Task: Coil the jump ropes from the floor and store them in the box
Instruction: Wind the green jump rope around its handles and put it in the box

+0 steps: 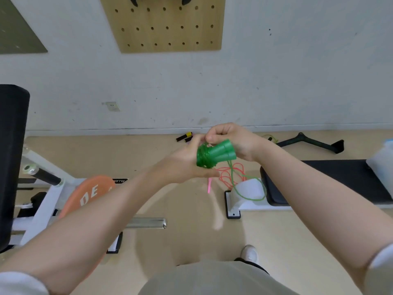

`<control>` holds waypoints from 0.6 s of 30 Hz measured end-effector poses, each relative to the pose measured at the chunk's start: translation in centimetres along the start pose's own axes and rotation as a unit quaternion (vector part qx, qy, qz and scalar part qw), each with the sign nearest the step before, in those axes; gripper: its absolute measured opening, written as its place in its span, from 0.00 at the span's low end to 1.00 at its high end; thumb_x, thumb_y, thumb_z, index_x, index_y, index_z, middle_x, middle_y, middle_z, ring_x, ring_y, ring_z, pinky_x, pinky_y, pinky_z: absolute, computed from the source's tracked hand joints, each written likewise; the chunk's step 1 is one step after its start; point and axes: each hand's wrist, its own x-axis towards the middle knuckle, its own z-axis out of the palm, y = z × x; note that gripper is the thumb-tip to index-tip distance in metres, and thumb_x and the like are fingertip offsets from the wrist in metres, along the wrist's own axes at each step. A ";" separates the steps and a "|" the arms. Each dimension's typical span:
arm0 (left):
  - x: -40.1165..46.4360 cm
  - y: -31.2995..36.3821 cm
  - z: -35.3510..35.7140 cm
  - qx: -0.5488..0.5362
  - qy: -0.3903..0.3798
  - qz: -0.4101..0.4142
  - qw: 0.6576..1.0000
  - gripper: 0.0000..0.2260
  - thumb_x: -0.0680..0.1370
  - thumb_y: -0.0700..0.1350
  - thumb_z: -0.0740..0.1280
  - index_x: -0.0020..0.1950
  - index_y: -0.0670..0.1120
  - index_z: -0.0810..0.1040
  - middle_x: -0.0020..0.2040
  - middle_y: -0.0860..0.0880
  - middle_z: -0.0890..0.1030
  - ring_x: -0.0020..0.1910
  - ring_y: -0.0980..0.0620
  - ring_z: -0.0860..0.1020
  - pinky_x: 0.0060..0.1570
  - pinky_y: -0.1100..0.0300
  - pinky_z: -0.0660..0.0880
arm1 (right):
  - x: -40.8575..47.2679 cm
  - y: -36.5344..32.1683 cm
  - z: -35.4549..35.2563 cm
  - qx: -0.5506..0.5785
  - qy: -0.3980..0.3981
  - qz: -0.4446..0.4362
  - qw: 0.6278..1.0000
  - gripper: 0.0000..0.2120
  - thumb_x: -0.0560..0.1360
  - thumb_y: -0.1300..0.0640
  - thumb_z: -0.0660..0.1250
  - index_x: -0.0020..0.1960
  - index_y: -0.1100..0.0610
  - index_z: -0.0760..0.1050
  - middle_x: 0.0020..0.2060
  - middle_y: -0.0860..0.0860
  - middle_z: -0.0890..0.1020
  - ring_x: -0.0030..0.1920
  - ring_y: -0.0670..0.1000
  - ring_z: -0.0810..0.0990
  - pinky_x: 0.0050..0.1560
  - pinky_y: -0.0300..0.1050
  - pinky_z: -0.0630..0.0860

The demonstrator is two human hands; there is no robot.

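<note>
Left hand (pixel 187 162): raised in the middle of the view, palm up, fingers curled round the coiled end of the green jump rope (pixel 209 155).
Right hand (pixel 231 139): just right of the left, fingers curled, pinching the rope's cord above its two green handles (pixel 225 150).
Green rope: coils wound tight beside the handles; a loose loop hangs down to the right.
Pink rope (pixel 230 174): tangled on the floor beyond the hands.
Black-and-yellow handles (pixel 184 136): far, by the wall.
Box (pixel 381 162): pale, at far right edge, on the black bench (pixel 319 182).
Orange weight plate (pixel 91 194): near left.
</note>
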 end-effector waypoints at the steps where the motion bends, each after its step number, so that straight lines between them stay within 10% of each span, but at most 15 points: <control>1: 0.3 0.3 0.1 -0.039 0.018 0.008 0.999 0.36 0.69 0.48 0.75 0.70 0.54 0.58 0.53 0.58 0.72 0.47 0.65 0.73 0.43 0.76 0.68 | 0.2 0.2 -0.6 0.024 -0.008 0.014 1.000 0.15 0.75 0.66 0.63 0.33 0.53 0.79 0.38 0.57 0.79 0.35 0.52 0.75 0.38 0.43 0.69; 7: 3.7 1.4 1.6 -0.231 0.113 0.034 0.966 0.22 0.70 0.37 0.73 0.56 0.54 0.68 0.49 0.56 0.76 0.43 0.65 0.78 0.46 0.68 0.74 | -0.7 0.8 -2.7 -0.069 0.029 -0.024 0.997 0.13 0.77 0.66 0.59 0.34 0.60 0.73 0.22 0.43 0.70 0.23 0.42 0.64 0.28 0.34 0.60; 13: 6.9 0.4 1.7 -0.056 0.147 -0.076 0.985 0.22 0.70 0.47 0.75 0.58 0.47 0.69 0.45 0.52 0.75 0.43 0.52 0.73 0.42 0.59 0.67 | 0.0 1.6 -4.3 -0.470 -0.052 -0.034 0.880 0.11 0.79 0.62 0.55 0.44 0.61 0.74 0.32 0.46 0.75 0.39 0.52 0.74 0.44 0.48 0.73; 18: 8.0 2.3 2.6 0.086 0.001 -0.129 0.988 0.16 0.72 0.44 0.73 0.52 0.50 0.68 0.41 0.56 0.71 0.45 0.52 0.70 0.35 0.64 0.66 | -1.4 -0.4 -5.8 -0.576 -0.075 -0.095 0.809 0.09 0.74 0.64 0.58 0.40 0.63 0.76 0.30 0.56 0.71 0.35 0.54 0.66 0.33 0.44 0.61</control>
